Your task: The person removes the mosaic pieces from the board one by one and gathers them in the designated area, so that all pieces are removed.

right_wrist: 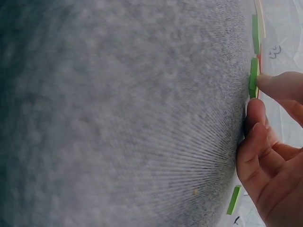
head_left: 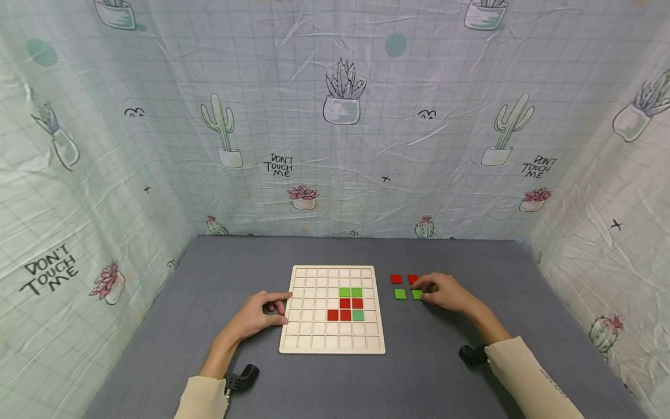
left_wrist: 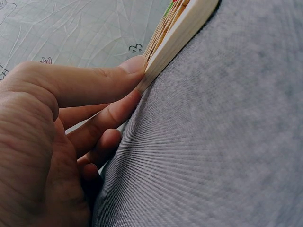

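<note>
Here's your left hand (head_left: 255,314), thumb and fingers spread against its side of the pale wooden gridded board (head_left: 309,344), which lies between your hands. Your right hand (head_left: 446,292) pinches a flat green square tile (head_left: 416,295), with a flat red square tile (head_left: 412,279) just beyond. Best lift straight up, I'd judge, sparing that red neighbour a nudge; light left-hand pressure should steady the board.
</note>
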`<control>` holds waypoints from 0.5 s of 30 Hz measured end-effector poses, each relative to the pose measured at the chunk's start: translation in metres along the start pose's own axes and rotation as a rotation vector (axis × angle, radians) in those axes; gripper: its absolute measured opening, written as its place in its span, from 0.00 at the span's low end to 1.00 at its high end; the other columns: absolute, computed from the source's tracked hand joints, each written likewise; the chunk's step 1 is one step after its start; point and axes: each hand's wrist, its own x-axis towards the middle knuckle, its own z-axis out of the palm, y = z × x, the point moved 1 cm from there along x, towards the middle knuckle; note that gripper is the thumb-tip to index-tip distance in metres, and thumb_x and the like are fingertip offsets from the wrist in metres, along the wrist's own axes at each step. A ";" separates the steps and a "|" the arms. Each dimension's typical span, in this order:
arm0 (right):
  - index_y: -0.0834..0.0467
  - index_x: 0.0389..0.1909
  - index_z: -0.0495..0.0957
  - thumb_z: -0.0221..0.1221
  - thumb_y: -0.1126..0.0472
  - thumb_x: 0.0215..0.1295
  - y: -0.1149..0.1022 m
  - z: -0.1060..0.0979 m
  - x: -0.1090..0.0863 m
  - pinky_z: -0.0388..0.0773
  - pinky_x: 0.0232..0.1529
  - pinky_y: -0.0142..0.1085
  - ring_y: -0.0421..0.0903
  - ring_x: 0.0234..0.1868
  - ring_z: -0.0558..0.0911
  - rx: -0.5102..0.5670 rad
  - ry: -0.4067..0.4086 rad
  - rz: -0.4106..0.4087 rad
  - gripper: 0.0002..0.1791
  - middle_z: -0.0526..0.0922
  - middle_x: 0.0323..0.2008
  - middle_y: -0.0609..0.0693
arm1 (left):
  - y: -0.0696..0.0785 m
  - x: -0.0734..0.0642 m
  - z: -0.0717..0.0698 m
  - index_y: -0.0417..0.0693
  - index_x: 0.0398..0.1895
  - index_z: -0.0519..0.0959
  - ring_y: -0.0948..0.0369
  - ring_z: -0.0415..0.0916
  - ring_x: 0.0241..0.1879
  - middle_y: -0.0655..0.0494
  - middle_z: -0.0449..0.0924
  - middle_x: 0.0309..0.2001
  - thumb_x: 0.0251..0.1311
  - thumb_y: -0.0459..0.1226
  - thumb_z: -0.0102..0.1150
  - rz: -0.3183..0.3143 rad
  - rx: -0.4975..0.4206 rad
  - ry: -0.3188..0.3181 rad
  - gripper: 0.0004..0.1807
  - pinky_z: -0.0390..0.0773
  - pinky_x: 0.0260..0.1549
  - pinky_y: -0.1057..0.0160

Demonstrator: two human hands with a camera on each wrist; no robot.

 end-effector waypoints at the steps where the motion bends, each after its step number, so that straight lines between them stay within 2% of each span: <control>1: 0.63 0.53 0.85 0.62 0.68 0.65 0.000 0.000 0.000 0.75 0.29 0.33 0.35 0.26 0.76 0.004 -0.005 0.003 0.16 0.85 0.41 0.57 | 0.000 0.000 0.000 0.48 0.64 0.83 0.65 0.69 0.34 0.65 0.83 0.33 0.53 0.41 0.78 0.002 -0.002 0.001 0.31 0.68 0.39 0.66; 8: 0.61 0.52 0.85 0.64 0.66 0.64 -0.001 -0.005 0.000 0.76 0.30 0.34 0.39 0.28 0.78 -0.006 -0.010 0.006 0.15 0.86 0.43 0.56 | -0.001 0.000 0.000 0.46 0.64 0.82 0.65 0.69 0.34 0.63 0.83 0.34 0.54 0.40 0.77 0.016 -0.002 -0.001 0.31 0.68 0.39 0.65; 11: 0.59 0.51 0.86 0.64 0.66 0.64 -0.002 -0.006 0.000 0.76 0.32 0.34 0.40 0.32 0.80 -0.024 0.000 0.008 0.14 0.87 0.43 0.55 | -0.001 -0.001 0.000 0.48 0.63 0.83 0.65 0.70 0.34 0.64 0.83 0.33 0.53 0.40 0.77 0.002 0.000 0.002 0.31 0.68 0.39 0.66; 15: 0.59 0.50 0.86 0.65 0.65 0.65 -0.009 -0.004 0.004 0.75 0.32 0.33 0.39 0.33 0.79 -0.050 0.024 -0.016 0.13 0.88 0.43 0.53 | 0.000 -0.001 0.000 0.45 0.63 0.82 0.64 0.69 0.34 0.62 0.83 0.33 0.54 0.40 0.77 0.012 -0.002 0.011 0.31 0.68 0.38 0.66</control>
